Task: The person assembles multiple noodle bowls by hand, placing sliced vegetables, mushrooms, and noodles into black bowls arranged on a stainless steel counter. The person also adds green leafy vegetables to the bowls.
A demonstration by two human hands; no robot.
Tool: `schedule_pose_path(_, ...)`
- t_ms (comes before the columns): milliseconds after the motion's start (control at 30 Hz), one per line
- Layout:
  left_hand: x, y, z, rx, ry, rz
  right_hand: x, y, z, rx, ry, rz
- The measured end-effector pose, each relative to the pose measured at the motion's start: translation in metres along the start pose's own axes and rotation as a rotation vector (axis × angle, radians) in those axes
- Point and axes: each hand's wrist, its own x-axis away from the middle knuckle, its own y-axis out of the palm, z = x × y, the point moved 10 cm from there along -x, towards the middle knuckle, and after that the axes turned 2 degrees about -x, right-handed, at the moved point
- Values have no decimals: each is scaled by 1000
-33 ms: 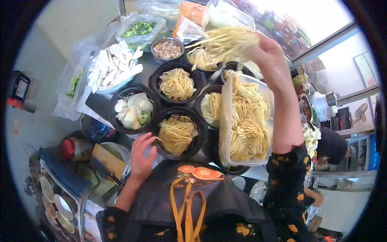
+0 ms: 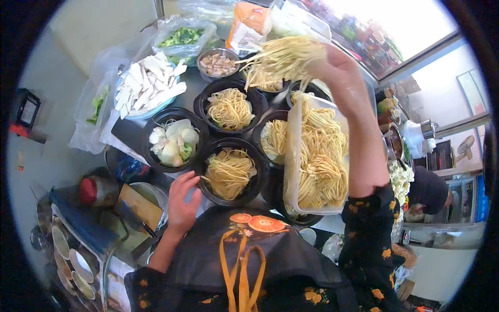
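Observation:
High at the far right, my right hand point(image 2: 335, 65) is closed round a bunch of pale yellow noodles point(image 2: 286, 56). The strands hang over a black bowl point(image 2: 249, 89) that has noodles in it. Below that arm lies a white plastic tub point(image 2: 292, 156) heaped with more noodles point(image 2: 322, 156). My left hand point(image 2: 183, 200) rests with fingers stretched out at the left rim of the nearest black bowl point(image 2: 261, 182), which holds noodles; whether it touches the rim I cannot tell. Another noodle bowl point(image 2: 200, 106) stands behind, and one bowl point(image 2: 150, 151) to the left holds cut white and green vegetables.
A blue-rimmed bowl of white strips point(image 2: 148, 86), a metal bowl of diced pieces point(image 2: 217, 63) and a bag of green vegetables point(image 2: 182, 39) stand at the back left. At the lower left lie a cutting board point(image 2: 139, 205) and stacked bowls point(image 2: 83, 265). A person in a dark cap point(image 2: 430, 190) is at the right.
My right hand and the noodles in it have shifted slightly left. My left hand stays by the near bowl.

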Motion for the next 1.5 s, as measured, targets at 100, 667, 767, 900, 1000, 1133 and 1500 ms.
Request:
schedule_pose_path(100, 7, -16, -11, 17, -59, 49, -7, 42, 12, -23, 36, -72)
schedule_pose_path(667, -1, -93, -65, -102, -116, 312, 35, 217, 87, 313, -119, -633)
schedule_pose_path(767, -31, -71, -42, -298, 47, 188, 36, 161, 86, 303, 52, -525)
schedule_pose_path(900, -65, -23, -40, -505, 234, -68, 59, 88, 92, 268, 165, -317)
schedule_pose_path(1000, -92, 17, -56, -685, 230, -288, 86, 24, 100, 298, 248, -147)
schedule_pose_path(1133, -113, 21, -61, -790, 113, -415, 139, -70, 113, 254, 324, 153)
schedule_pose_path(1500, -87, 26, 64, -276, 367, -119, 261, -130, 123, 515, 401, 297)
